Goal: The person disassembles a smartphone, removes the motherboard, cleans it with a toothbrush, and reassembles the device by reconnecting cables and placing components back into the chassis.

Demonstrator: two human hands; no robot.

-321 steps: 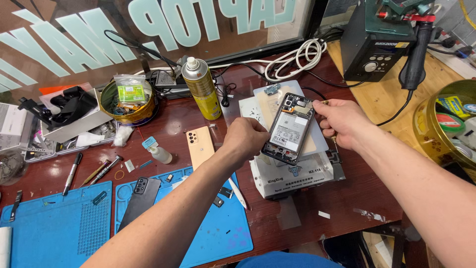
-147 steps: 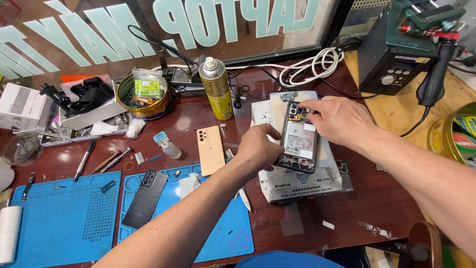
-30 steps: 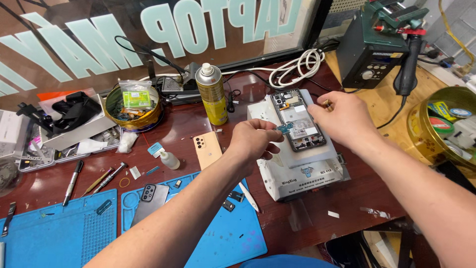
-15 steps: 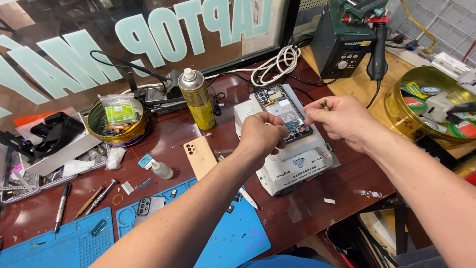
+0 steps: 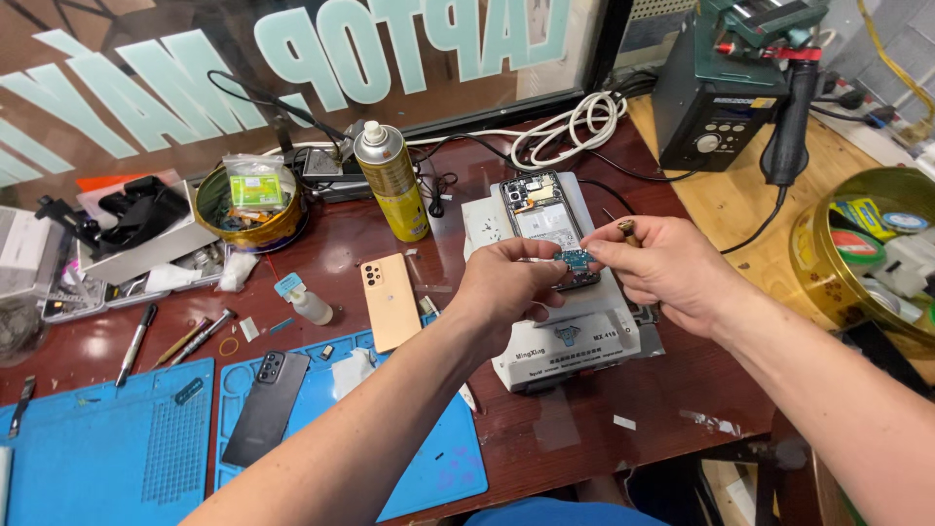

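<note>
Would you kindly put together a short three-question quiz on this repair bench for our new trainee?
1. True or false: the opened phone lies on the white heating pad.
2. Which stands just left of the opened phone? A) a yellow spray can B) a red mug C) a green bottle
3. What do the left hand and right hand hold between their fingertips?

Key
1. True.
2. A.
3. A small blue-green circuit board, held just above the phone's lower end.
</note>
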